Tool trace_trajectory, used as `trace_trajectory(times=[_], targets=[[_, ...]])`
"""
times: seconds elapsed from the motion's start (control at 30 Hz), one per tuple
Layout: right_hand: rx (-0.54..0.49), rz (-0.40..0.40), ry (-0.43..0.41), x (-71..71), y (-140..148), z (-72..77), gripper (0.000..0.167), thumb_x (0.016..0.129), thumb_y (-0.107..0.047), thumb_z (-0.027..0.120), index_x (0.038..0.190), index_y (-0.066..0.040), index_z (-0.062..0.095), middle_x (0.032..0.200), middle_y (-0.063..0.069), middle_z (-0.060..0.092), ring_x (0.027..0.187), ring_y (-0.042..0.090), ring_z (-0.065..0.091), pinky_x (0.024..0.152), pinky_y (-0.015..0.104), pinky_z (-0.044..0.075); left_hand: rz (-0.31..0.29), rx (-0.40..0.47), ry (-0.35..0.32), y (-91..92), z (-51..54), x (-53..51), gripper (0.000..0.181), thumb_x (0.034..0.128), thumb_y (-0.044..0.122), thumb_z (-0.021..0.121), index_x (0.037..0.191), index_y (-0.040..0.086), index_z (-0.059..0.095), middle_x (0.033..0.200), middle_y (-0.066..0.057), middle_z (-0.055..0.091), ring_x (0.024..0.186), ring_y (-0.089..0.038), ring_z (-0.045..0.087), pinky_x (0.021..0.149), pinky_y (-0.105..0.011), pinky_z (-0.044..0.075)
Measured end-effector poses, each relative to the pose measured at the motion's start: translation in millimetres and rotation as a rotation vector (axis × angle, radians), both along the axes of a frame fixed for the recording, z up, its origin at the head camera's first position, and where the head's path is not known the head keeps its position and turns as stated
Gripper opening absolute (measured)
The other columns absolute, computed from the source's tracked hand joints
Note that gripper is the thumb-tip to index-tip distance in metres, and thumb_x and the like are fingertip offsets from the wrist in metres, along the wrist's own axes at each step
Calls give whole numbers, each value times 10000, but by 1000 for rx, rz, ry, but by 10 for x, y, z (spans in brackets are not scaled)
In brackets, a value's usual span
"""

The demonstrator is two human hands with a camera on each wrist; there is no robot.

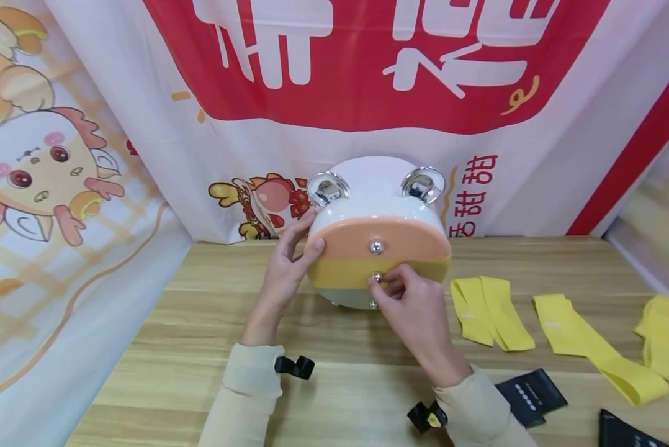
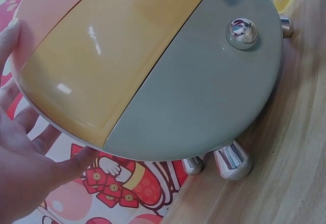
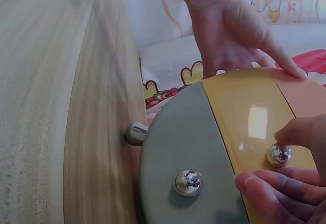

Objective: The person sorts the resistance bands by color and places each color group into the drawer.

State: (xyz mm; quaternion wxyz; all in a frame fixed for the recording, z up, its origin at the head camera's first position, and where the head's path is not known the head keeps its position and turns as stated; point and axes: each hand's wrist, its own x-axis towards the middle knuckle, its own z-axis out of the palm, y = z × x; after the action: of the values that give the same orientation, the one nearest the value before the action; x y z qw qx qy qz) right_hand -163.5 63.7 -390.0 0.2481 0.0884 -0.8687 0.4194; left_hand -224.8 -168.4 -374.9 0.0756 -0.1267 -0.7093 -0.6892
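A small rounded drawer cabinet (image 1: 379,186) with a white body and silver ear shapes stands on the table. Its front has an orange-pink drawer (image 1: 340,239), a yellow drawer (image 1: 334,272) and a grey-green drawer (image 2: 198,81), each with a round silver knob. My left hand (image 1: 284,267) rests against the cabinet's left side, thumb at the front edge and fingers fairly straight along the side. With thumb and fingertips, my right hand (image 1: 418,304) pinches the yellow drawer's knob (image 3: 279,155). That drawer looks level with the others. Silver feet (image 2: 233,160) show underneath.
Yellow cloth strips (image 1: 491,313) lie right of the cabinet. Black packets (image 1: 531,397) sit nearer the front right. Behind the cabinet hangs a printed red and white cloth (image 1: 312,139), with another patterned cloth (image 1: 89,298) at the left. The table (image 1: 200,347) is wood-grained.
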Motion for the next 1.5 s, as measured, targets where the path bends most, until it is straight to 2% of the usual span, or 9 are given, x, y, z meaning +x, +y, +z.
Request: trace_trajectory(times=[0.23,0.63,0.83,1.1,1.37,1.5], targets=[[44,-1,-36,-8,-50,28,226,931,-292,859,897,-97,748,816,39,810,688,125,744,646,333,631,0,-7,9,-29,16,3,493,1054,242,698,1531,259,572,1663,248,457,1535,-108,419,1226,-551,433],[51,-2,87,-47,-58,-30,236,903,-191,869,818,-58,694,757,82,792,650,164,754,613,346,647,-4,-35,-8,-8,19,-16,499,1058,290,701,1538,308,565,1659,266,452,1541,-107,414,1236,-563,434],[56,-4,94,-40,-52,-51,236,906,-190,862,810,-67,684,749,79,789,646,167,752,620,348,649,-12,-68,-21,-48,33,-8,520,1053,289,706,1550,302,554,1668,256,442,1552,-130,407,1241,-567,422],[56,-4,106,-25,-40,-67,247,890,-199,874,790,-71,689,729,73,784,628,155,739,611,349,645,-29,-63,-51,-70,64,8,542,1045,290,719,1558,303,545,1682,252,423,1575,-129,381,1252,-560,414],[69,3,131,12,-20,-69,241,880,-191,876,785,-70,691,724,67,780,619,142,731,608,338,641,-31,-97,-56,-96,107,26,528,1047,370,717,1550,365,554,1671,258,433,1589,-118,369,1320,-620,282],[71,16,150,28,-5,-74,236,873,-175,879,781,-76,685,718,63,773,613,127,724,600,329,638,-40,-83,-73,-117,134,33,491,1077,396,663,1555,362,558,1668,241,451,1581,-107,389,1295,-571,357]])
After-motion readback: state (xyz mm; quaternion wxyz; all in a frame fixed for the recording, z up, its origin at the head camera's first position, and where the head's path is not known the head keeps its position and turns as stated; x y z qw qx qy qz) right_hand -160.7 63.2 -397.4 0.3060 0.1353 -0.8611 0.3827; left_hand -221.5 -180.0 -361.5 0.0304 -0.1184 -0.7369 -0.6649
